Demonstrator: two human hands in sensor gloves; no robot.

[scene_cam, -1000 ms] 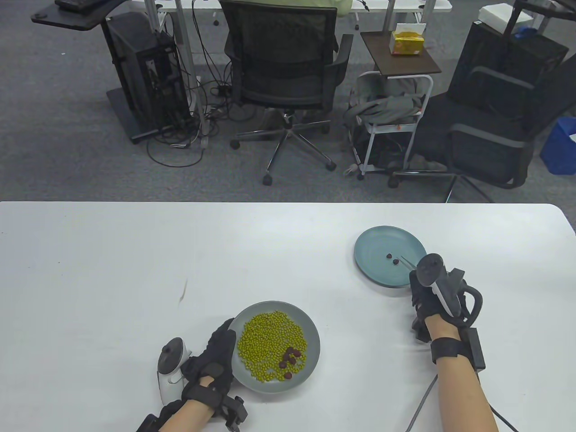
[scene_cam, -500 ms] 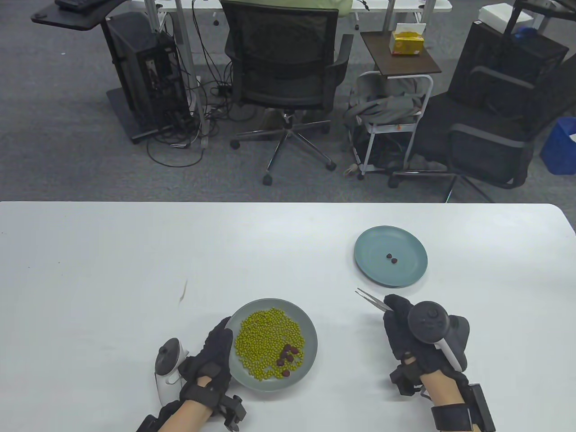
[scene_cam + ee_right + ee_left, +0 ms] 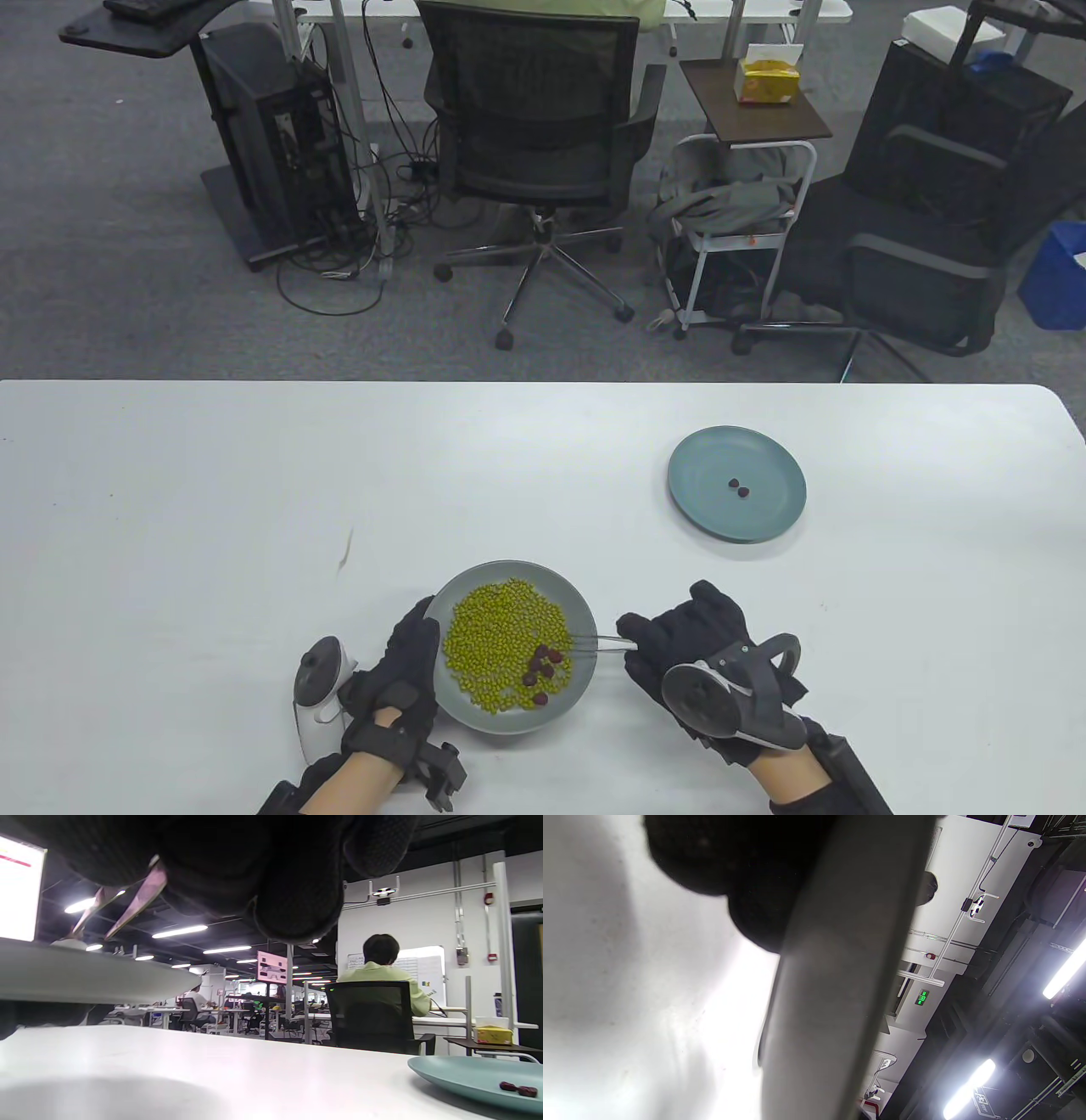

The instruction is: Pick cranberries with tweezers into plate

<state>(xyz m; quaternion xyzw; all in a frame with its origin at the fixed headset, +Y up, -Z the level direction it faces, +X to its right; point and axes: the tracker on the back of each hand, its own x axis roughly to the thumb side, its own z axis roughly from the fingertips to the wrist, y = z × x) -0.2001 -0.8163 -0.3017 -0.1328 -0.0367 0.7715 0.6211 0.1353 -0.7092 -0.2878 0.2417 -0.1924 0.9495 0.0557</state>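
A grey plate [image 3: 475, 586] holds green beans [image 3: 501, 632] and several dark red cranberries [image 3: 543, 666]. My left hand [image 3: 414, 649] grips its left rim; the left wrist view shows that rim [image 3: 840, 984] close up. My right hand [image 3: 670, 645] holds metal tweezers [image 3: 598, 643] that reach left over the plate's right rim, tips at the cranberries. In the right wrist view the tweezers [image 3: 127, 904] have their arms apart and their tips are hidden behind the grey rim [image 3: 85, 980]. A teal plate [image 3: 764, 518] at the far right holds two cranberries [image 3: 738, 488].
A small dark mark [image 3: 346, 552] lies on the white table to the left of the grey plate. The table's far edge runs across the middle of the table view, with office chairs [image 3: 534, 127] and a cart [image 3: 738, 221] beyond it.
My right hand has moved with the tweezers from the teal plate back and left to the grey plate. The left hand has stayed on the rim.
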